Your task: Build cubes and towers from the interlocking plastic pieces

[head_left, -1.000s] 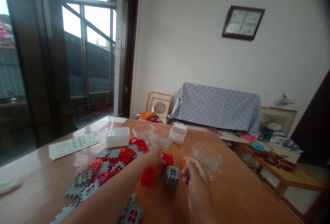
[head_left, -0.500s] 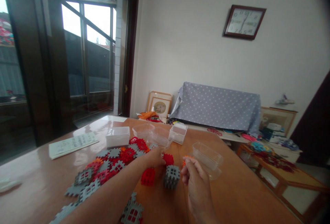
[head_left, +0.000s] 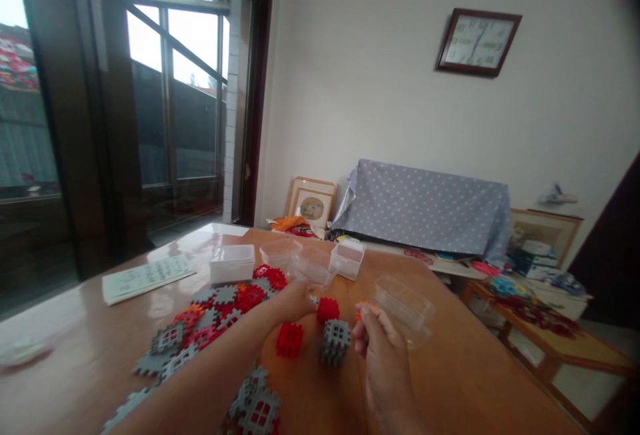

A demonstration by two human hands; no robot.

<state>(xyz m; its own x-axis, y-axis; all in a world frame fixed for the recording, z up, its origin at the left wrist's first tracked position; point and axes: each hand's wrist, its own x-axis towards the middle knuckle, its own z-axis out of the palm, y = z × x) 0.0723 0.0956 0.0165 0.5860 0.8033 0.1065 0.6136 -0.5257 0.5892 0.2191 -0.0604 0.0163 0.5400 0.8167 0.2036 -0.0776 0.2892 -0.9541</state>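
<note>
My right hand (head_left: 383,341) is closed, with an orange toothed building piece (head_left: 364,305) pinched between thumb and fingers. My left hand (head_left: 296,300) reaches over the far right edge of a pile of red, grey and orange interlocking building pieces (head_left: 250,297). A bit of grey shows by its fingertips, but most of its fingers are hidden. Between my hands a red block (head_left: 327,309) stands behind a stack of grey window pieces (head_left: 335,341). Another red block (head_left: 290,339) sits to the left of that stack, near my left forearm.
Clear plastic trays (head_left: 407,305) lie right of my right hand. Behind the pile stand a white box (head_left: 232,263), clear containers (head_left: 310,265) and a small open box (head_left: 347,258). A paper booklet (head_left: 147,278) lies at left. More grey pieces (head_left: 260,411) are close by.
My left hand has drawn slightly left, away from the red block behind the grey stack. My right hand keeps its hold on the orange piece. The view has shifted slightly.
</note>
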